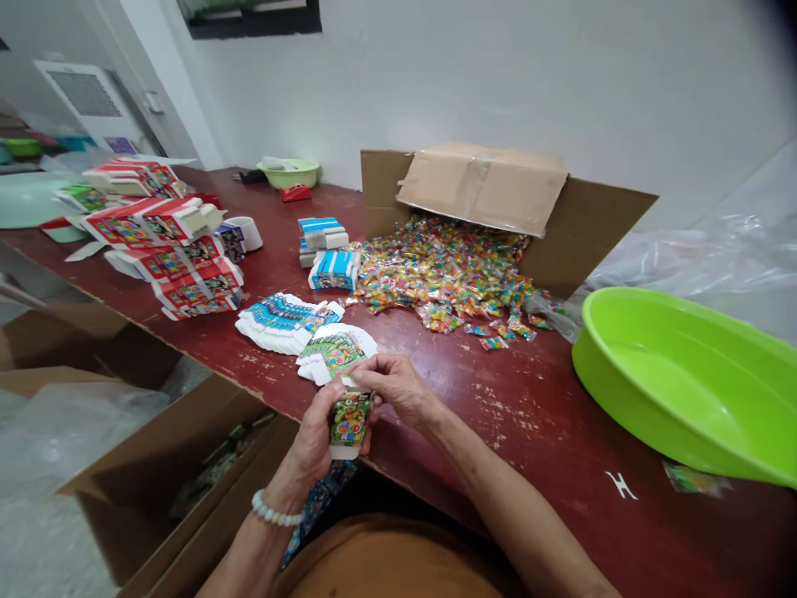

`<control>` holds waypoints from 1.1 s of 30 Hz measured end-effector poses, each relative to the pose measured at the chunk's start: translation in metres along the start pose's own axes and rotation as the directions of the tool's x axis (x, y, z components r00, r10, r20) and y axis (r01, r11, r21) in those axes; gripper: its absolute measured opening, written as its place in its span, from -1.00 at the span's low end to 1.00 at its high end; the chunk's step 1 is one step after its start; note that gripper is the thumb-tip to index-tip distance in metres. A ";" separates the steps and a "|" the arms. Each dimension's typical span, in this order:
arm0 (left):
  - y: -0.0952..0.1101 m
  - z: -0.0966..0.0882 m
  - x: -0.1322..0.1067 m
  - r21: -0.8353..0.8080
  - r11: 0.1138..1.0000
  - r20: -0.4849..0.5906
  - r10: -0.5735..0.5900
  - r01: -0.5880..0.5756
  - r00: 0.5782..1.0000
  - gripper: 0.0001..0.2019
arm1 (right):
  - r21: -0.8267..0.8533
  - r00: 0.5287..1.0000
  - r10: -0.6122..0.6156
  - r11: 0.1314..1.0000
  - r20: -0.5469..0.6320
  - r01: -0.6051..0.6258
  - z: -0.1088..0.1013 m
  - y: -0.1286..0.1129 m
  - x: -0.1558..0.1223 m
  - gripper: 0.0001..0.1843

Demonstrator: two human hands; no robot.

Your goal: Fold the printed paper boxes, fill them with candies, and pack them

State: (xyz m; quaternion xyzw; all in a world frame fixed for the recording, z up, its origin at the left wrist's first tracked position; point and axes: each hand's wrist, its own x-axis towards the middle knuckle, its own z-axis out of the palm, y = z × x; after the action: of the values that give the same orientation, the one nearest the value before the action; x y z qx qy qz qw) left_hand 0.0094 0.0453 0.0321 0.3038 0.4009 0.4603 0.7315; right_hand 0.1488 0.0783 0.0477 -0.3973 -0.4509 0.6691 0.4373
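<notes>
My left hand, with a beaded bracelet on its wrist, is wrapped round a small green printed candy box near the table's front edge. My right hand pinches at the white flap on the box's far end. Just beyond lies a fanned pile of flat green cartons, with a fanned row of flat blue cartons to its left. Farther back, a heap of small clear packets of colourful candy spills out of a cardboard box lying on its side.
A large lime-green basin stands on the right of the red table. Stacks of red carton bundles are at the left, blue bundles near the middle. An open cardboard box sits below the table's left edge.
</notes>
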 end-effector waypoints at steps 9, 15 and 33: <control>-0.004 0.005 0.000 -0.078 0.997 -0.007 -0.029 0.028 1.000 -0.62 | -0.143 0.994 -0.108 0.984 -0.030 0.103 -0.003 0.001 0.002 -0.67; -0.002 0.011 -0.004 -0.065 0.998 -0.026 0.019 -0.020 0.999 -0.58 | -0.225 0.953 -0.270 0.929 0.136 0.295 -0.010 0.002 0.001 -0.76; -0.005 0.006 0.006 0.140 0.990 -0.096 0.041 -0.027 0.995 -0.35 | -0.797 0.678 -0.471 0.526 -0.563 -0.297 -0.154 -0.015 -0.003 -0.63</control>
State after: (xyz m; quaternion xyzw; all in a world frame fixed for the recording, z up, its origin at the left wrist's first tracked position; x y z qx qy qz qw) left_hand 0.0184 0.0484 0.0293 0.3375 0.4624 0.4582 0.6800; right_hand 0.2960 0.1187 0.0198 -0.7610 -0.5231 0.1201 0.3645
